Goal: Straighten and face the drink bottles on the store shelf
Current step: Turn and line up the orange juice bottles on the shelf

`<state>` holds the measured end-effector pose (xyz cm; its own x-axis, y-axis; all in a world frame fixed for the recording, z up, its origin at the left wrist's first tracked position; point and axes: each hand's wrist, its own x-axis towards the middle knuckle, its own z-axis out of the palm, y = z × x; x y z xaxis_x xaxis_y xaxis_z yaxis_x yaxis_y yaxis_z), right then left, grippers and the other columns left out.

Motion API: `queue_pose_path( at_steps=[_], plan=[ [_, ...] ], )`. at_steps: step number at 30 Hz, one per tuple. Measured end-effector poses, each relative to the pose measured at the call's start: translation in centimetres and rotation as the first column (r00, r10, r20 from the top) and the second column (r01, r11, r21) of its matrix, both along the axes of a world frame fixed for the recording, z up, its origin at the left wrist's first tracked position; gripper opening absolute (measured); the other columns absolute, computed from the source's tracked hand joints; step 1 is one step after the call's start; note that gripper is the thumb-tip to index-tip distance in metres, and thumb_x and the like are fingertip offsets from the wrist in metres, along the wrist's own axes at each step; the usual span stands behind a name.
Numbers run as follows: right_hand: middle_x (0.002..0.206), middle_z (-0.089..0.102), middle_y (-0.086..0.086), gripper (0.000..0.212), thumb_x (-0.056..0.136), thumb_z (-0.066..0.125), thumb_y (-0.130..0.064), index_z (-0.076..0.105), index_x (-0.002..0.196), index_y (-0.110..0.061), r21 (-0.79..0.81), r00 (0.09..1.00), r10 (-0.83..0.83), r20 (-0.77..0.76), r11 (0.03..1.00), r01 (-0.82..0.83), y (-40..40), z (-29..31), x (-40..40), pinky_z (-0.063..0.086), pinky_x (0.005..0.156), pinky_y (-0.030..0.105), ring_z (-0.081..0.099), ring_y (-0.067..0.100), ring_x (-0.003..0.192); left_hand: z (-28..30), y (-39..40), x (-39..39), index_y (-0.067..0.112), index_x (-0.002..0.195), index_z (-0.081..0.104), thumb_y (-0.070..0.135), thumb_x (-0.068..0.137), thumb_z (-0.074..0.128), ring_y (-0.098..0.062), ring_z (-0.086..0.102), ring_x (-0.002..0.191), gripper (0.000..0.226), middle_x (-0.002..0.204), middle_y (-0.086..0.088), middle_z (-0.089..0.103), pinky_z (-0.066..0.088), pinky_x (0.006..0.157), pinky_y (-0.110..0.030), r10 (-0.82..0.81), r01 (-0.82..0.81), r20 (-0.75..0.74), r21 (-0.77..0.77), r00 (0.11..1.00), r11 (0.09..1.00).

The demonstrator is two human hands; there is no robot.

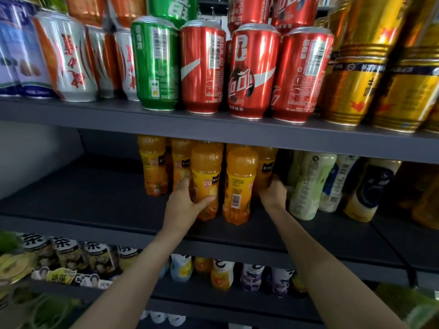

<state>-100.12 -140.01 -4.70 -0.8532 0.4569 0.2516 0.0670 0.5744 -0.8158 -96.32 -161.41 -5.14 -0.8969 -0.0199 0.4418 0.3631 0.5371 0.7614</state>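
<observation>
Several orange juice bottles stand on the middle shelf (95,224). My left hand (187,203) grips the front left orange bottle (206,172), thumb across its lower label. Beside it stands another front orange bottle (240,184), its barcode side facing out. My right hand (273,191) reaches behind that one and holds a rear orange bottle (266,167); its fingers are hidden. More orange bottles (154,165) stand at the back left.
Pale green and white bottles (306,186) and a dark-labelled bottle (370,188) stand right of my right hand. Cans (204,67) fill the shelf above; small bottles (221,274) line the shelf below. The middle shelf's left part is bare.
</observation>
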Motion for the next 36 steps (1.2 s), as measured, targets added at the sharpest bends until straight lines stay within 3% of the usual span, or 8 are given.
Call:
queue_pose_path(
  at_steps=[6,10,13,16,18,23,29,36],
  plan=[
    [0.129,0.056,0.017,0.038,0.095,0.052,-0.019,0.047,0.131,-0.005,-0.153,0.99,-0.04,0.137,0.986,0.061,-0.3,0.6,-3.1,0.04,0.079,0.027,0.055,0.031,0.117,0.4,0.0,-0.2,0.009,0.123,0.048,0.036,0.073,0.076,-0.024,0.055,0.114,0.063,0.122,-0.009,0.058,0.047,0.094,-0.041,0.038,-0.037,0.026,-0.044,0.999,0.998],
    [0.128,0.057,0.015,0.046,0.091,0.062,-0.02,0.048,0.131,-0.003,-0.281,0.993,-0.081,-0.085,0.958,0.054,0.1,0.2,0.9,0.043,0.094,0.031,0.054,0.027,0.118,0.4,0.0,0.1,0.008,0.127,0.048,0.038,0.073,0.075,-0.023,0.055,0.115,0.068,0.125,-0.008,0.058,0.045,0.096,-0.039,0.014,-0.013,0.02,-0.028,1.0,1.0],
    [0.112,0.062,0.003,0.033,0.09,0.062,-0.032,0.057,0.116,-0.012,-0.324,0.962,0.158,-0.224,0.919,-0.226,-0.9,0.2,5.7,0.046,0.088,0.018,0.058,0.007,0.098,0.4,0.2,0.2,0.008,0.126,0.048,0.038,0.073,0.075,-0.024,0.055,0.115,0.067,0.125,-0.008,0.058,0.045,0.096,-0.037,0.03,-0.029,0.02,-0.027,0.999,0.999],
    [0.113,0.06,0.001,0.053,0.079,0.075,-0.026,0.052,0.123,-0.008,-0.098,0.921,0.376,-0.099,0.918,-0.385,-2.6,-0.6,7.4,0.043,0.083,0.012,0.057,0.009,0.101,0.4,0.2,0.4,0.008,0.125,0.049,0.034,0.074,0.076,-0.024,0.056,0.114,0.063,0.123,-0.008,0.059,0.045,0.095,-0.036,0.037,-0.037,0.014,-0.021,0.999,0.999],
    [0.116,0.062,0.007,0.062,0.073,0.081,-0.019,0.05,0.125,-0.005,-0.025,0.93,0.359,-0.072,0.932,-0.362,-3.3,-1.1,7.3,0.044,0.082,0.016,0.058,0.013,0.101,0.4,0.3,0.5,0.009,0.126,0.048,0.035,0.074,0.076,-0.025,0.055,0.115,0.064,0.123,-0.008,0.059,0.044,0.095,-0.035,0.034,-0.034,0.023,-0.017,0.999,0.999],
    [0.114,0.065,0.009,0.057,0.072,0.081,-0.015,0.054,0.121,-0.004,0.028,0.968,0.235,-0.083,0.972,-0.234,-2.3,-1.2,7.5,0.041,0.077,0.016,0.062,0.02,0.102,0.6,0.3,0.5,0.009,0.125,0.048,0.035,0.075,0.075,-0.024,0.055,0.114,0.062,0.123,-0.008,0.059,0.042,0.092,-0.033,0.038,-0.037,0.046,-0.024,0.998,0.999],
    [0.115,0.065,0.013,0.05,0.078,0.077,-0.014,0.053,0.121,-0.002,0.004,0.994,0.057,-0.09,0.998,-0.057,0.1,-1.1,5.6,0.037,0.071,0.017,0.061,0.027,0.106,0.4,0.0,0.4,0.009,0.125,0.05,0.04,0.074,0.075,-0.024,0.056,0.114,0.065,0.123,-0.007,0.059,0.045,0.095,-0.038,0.058,-0.056,0.043,-0.04,0.997,0.998],
    [0.118,0.063,0.017,0.057,0.077,0.077,-0.014,0.046,0.122,0.001,-0.05,0.998,0.041,-0.05,0.998,-0.043,0.1,-0.7,2.1,0.045,0.084,0.03,0.06,0.029,0.109,-0.9,-0.1,1.2,0.009,0.134,0.044,0.031,0.077,0.075,-0.024,0.052,0.12,0.068,0.129,-0.008,0.055,0.041,0.097,-0.032,0.035,-0.028,0.073,-0.095,0.997,0.995]
  ],
)
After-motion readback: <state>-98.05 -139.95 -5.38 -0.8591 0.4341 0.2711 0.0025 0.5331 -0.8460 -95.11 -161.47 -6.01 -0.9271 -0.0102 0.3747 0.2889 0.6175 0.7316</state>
